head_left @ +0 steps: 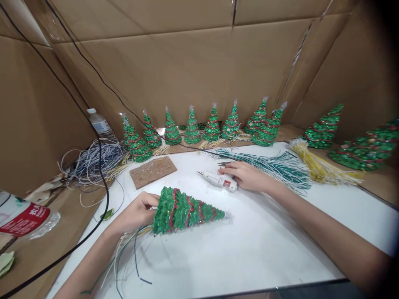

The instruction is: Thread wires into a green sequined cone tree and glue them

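Observation:
My left hand (137, 212) grips the wide base of a green beaded tree with red bands (183, 211), held on its side with its tip pointing right; loose wires trail from the base toward me. My right hand (246, 175) rests on the white table (249, 249) with its fingers around the back end of a white glue gun (218, 180), whose nozzle points left.
A row of several finished green trees (191, 126) stands along the cardboard back wall, more at the right (322, 128). Green wires (274, 164) and yellow wires (318, 166) lie at the right, a cardboard scrap (152, 170) in the middle, grey cables (93, 160) and a bottle (99, 122) at the left.

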A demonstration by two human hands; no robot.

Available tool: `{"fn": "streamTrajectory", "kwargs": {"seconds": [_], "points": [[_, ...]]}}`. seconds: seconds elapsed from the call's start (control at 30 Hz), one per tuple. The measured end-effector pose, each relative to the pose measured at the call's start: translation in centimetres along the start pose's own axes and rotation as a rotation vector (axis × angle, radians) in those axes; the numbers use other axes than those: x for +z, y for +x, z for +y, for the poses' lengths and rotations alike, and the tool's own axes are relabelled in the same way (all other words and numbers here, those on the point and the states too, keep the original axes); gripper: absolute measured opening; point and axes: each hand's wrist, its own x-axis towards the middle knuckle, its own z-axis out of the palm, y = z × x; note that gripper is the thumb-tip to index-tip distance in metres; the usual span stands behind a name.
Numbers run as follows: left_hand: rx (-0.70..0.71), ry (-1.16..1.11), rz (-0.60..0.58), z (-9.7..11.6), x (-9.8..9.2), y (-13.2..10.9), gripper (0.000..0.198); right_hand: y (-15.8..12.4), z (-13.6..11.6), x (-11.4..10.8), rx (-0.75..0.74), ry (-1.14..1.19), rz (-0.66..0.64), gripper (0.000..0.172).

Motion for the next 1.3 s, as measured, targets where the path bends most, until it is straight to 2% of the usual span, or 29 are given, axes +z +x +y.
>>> {"fn": "streamTrajectory", "kwargs": {"seconds": [0.1,0.2,0.33,0.47,0.53,0.63,0.73,1.0,1.3], "points": [[0.018,0.009,-0.010,0.3,0.1,0.0,0.021,0.0,-0.3,0.5,-0.013,-0.004,0.010,0.045],[0.039,0.038,-0.007,0.3,0.1,0.1,0.024,-0.1,-0.9,-0.1,0.006,-0.034,0.077,0.042],[0.065,0.092,0.007,0.1,0.1,0.2,0.028,-0.6,-2.6,-2.1,0.083,0.045,0.296,0.026],[0.077,0.107,-0.006,0.2,0.1,0.1,0.028,-1.1,-5.9,-3.4,0.076,0.247,0.553,0.031],[0.087,0.121,-0.002,0.3,0.2,0.1,0.029,-1.1,-7.7,-3.6,0.041,0.299,0.604,0.028],[0.093,0.141,-0.001,0.4,0.2,0.0,0.028,-1.0,-9.8,-3.4,-0.005,0.310,0.586,0.023],[0.091,0.142,-0.006,0.3,0.1,0.0,0.024,-0.7,-10.9,-3.0,-0.063,0.299,0.575,0.023],[0.099,0.116,-0.006,0.3,0.3,0.2,0.025,-0.5,-11.5,-2.4,-0.022,0.264,0.540,0.025],[0.098,0.132,-0.004,0.3,0.1,-0.1,0.027,-0.4,-12.0,-3.3,0.023,0.257,0.442,0.021]]}}
